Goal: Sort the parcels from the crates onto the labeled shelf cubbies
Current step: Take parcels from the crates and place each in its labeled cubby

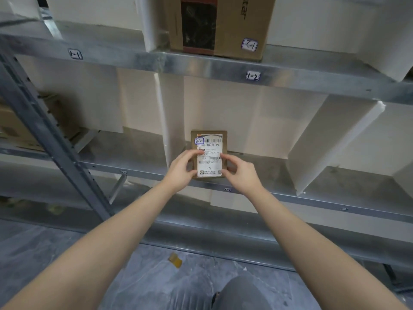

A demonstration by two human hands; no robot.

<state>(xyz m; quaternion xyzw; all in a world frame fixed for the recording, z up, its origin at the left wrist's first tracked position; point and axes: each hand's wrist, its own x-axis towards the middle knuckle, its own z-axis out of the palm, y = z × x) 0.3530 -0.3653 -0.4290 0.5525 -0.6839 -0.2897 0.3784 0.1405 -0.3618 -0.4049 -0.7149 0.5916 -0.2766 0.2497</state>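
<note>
a grey metal shelf rack (201,66) fills the view, split into cubbies by white divider panels (330,142). a large brown cardboard box (234,23) sits on the far upper shelf, above a handwritten "1-2" tag (253,75). at the near edge of the middle shelf, in the centre cubby, a small flat brown parcel with a white shipping label (210,139) stands upright. the left hand (181,168) pinches its left edge and the right hand (241,170) pinches its right edge. a small sticker (199,141) at the label's top left corner reads "2-2".
</note>
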